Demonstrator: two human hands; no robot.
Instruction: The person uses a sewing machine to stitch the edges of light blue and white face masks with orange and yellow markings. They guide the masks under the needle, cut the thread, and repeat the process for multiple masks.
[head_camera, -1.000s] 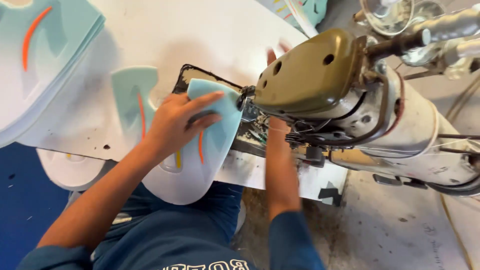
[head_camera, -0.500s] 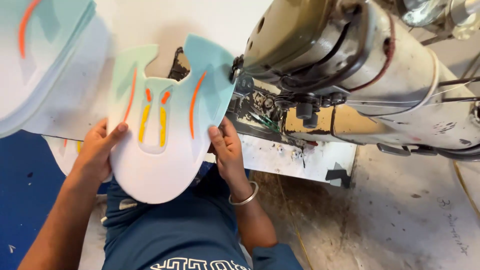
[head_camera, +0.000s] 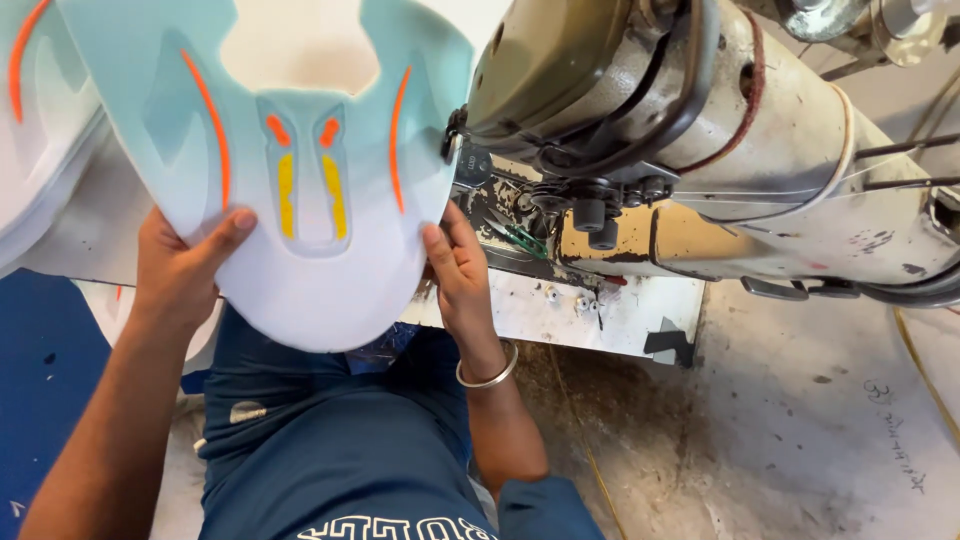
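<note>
Your white table (head_camera: 590, 320) runs from nine o'clock to three, its near edge chipped and stained. On it at one o'clock sits the sewing machine (head_camera: 720, 130). At ten o'clock a stack of pale teal pieces (head_camera: 40, 150) lies on it. Below it at four o'clock is the stained floor (head_camera: 800, 430).

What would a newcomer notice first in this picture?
First, the large pale blue and white shoe upper panel with orange and yellow stripes, held up at centre left by the left hand and the right hand. Next, the worn olive and cream sewing machine filling the upper right.
</note>
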